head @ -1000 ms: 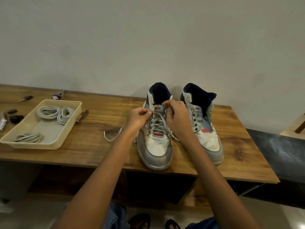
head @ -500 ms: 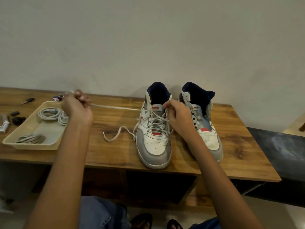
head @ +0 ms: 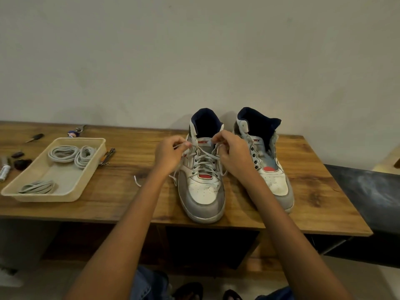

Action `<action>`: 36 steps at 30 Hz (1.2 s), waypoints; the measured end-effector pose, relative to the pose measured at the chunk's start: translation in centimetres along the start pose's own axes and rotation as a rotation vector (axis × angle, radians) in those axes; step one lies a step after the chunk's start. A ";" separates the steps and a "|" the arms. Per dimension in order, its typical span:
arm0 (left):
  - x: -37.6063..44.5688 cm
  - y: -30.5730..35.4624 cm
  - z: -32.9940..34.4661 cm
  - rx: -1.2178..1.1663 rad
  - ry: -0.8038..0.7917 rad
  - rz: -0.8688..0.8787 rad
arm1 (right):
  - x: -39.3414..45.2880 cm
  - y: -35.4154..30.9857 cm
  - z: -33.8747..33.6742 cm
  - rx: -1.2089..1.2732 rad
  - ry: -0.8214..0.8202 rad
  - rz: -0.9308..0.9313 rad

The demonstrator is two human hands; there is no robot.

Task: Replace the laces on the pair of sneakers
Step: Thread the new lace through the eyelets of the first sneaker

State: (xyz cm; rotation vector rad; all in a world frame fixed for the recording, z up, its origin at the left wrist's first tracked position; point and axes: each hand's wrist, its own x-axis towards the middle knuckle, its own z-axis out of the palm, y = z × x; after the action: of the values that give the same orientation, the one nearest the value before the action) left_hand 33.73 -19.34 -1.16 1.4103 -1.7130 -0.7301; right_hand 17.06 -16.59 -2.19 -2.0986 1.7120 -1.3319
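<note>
Two white and grey high-top sneakers stand side by side on the wooden table (head: 313,191), toes toward me. The left sneaker (head: 203,191) carries a white lace (head: 204,158) threaded through its eyelets. My left hand (head: 168,155) pinches one end of that lace at the shoe's upper left side. My right hand (head: 231,152) pinches the other end at the upper right eyelets. A loose tail of lace (head: 136,180) lies on the table left of the shoe. The right sneaker (head: 268,167) has bare eyelets and no lace that I can see.
A cream plastic tray (head: 91,169) at the left holds three coiled grey laces (head: 65,153). Small tools lie beside it, among them nail clippers (head: 107,155), a key (head: 34,137) and a white tube (head: 4,171). A dark bench (head: 368,191) adjoins the table's right end.
My left hand had pulled the lace far out to the left over the tray; it has come back to the left sneaker's top eyelets. My right hand stayed at the shoe.
</note>
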 end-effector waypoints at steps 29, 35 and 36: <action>-0.6 0.8 -0.7 0.215 -0.174 0.144 | 0.0 -0.2 -0.4 0.015 -0.020 -0.011; -1.1 0.7 -0.3 0.403 -0.094 0.153 | -0.2 -0.5 -0.4 0.000 -0.023 -0.014; -1.3 1.3 -0.6 0.184 -0.107 0.123 | -0.2 -0.6 -0.4 -0.010 -0.028 -0.007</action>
State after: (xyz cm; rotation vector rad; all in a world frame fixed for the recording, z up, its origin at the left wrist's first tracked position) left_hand 33.62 -17.75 -0.03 1.3945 -1.9741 -0.6024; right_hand 17.20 -16.03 -1.67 -2.1204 1.7048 -1.2921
